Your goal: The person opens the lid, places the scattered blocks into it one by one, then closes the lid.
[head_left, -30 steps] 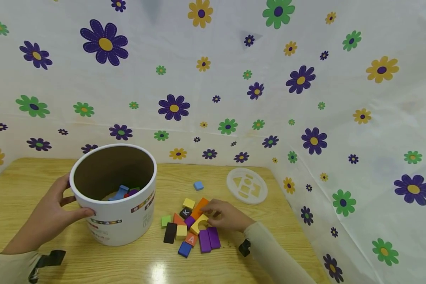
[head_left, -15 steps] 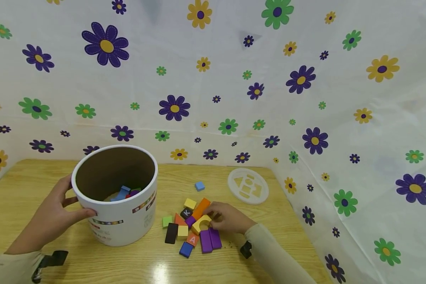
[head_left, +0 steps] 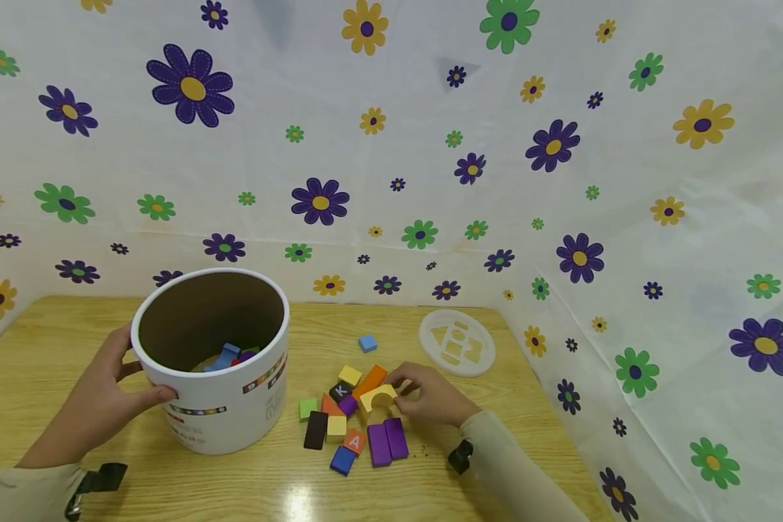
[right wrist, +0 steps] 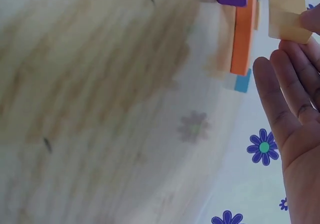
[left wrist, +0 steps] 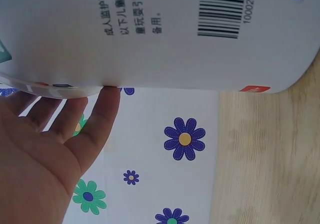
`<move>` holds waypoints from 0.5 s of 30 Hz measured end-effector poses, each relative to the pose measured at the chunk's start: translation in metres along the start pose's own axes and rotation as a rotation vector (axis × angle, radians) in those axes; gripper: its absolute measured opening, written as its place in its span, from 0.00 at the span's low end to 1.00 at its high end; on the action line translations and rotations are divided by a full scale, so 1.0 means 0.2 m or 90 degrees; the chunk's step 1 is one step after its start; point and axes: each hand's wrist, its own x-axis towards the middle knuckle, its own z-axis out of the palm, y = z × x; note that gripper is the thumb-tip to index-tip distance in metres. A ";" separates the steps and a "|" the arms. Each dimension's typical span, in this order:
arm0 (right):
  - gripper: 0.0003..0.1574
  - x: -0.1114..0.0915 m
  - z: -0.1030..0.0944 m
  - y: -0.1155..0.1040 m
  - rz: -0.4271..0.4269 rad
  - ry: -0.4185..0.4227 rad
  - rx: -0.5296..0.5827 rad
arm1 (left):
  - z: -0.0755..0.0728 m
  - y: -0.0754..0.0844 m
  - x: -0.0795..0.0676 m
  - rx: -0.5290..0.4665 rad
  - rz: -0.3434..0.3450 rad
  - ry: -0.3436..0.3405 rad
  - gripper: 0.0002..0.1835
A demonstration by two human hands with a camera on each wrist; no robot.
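A large white bucket [head_left: 225,417] with several coloured blocks inside stands at the left of the table. My left hand [head_left: 94,402] grips its near left rim, thumb outside; the left wrist view shows the fingers [left wrist: 95,129] at that rim. My right hand [head_left: 433,395] pinches a yellow arch block [head_left: 377,396] by one end, thumb and fingers on it. In the right wrist view the arch block [right wrist: 287,14] is raised off the table. Under and beside it lie an orange block [head_left: 373,378] and two purple blocks [head_left: 378,444].
More blocks lie left of the arch, among them a black one [head_left: 316,431], a green one [head_left: 308,409] and a dark blue one [head_left: 342,460]. A light blue block [head_left: 367,343] sits farther back. A white lid with shaped holes [head_left: 431,335] lies at the back right.
My right hand has taken hold of the yellow arch block and raised it a little from the pile. The left hand and the bucket have stayed in place.
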 end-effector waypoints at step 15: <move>0.19 0.02 -0.04 0.00 -0.036 0.269 -0.140 | -0.01 -0.01 0.00 0.008 0.004 -0.023 0.59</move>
